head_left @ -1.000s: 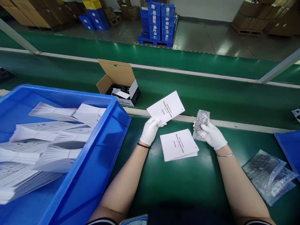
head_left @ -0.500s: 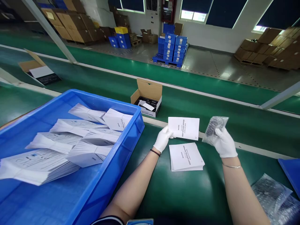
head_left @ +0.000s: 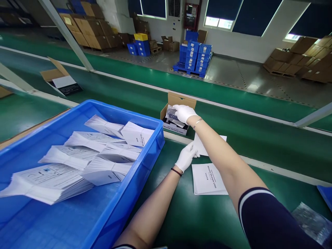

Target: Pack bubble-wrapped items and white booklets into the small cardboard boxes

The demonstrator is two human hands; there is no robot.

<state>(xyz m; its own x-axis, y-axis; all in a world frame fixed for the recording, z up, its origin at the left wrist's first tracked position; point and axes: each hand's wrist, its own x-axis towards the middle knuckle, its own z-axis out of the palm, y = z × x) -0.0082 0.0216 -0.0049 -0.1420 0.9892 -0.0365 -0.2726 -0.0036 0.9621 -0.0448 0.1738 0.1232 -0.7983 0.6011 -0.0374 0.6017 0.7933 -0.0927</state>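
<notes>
My gloved right hand [head_left: 184,113] is closed on a clear bubble-wrap bag [head_left: 171,112] with something dark in it, at the mouth of an open carton [head_left: 174,129]. Inside the carton, dark contents and a white slip show below the bag. My gloved left hand [head_left: 186,157] pinches the left edge of a white booklet [head_left: 201,144], partly hidden behind my right forearm. Just below it, a small stack of booklets [head_left: 207,180] printed "Minute Stream 1000" lies on the green work surface, its right side covered by my right arm.
To the left stands a big blue bin [head_left: 129,193] with several banded bundles of booklets [head_left: 109,167]. More bubble-wrap bags [head_left: 313,223] lie at the lower right, near a blue edge [head_left: 325,195]. Another open carton [head_left: 61,81] sits on the belt at the far left.
My right hand has carried the bubble-wrap bag leftward from the right side to the carton. My left hand still holds the booklet, now lower in view. The view has shifted slightly.
</notes>
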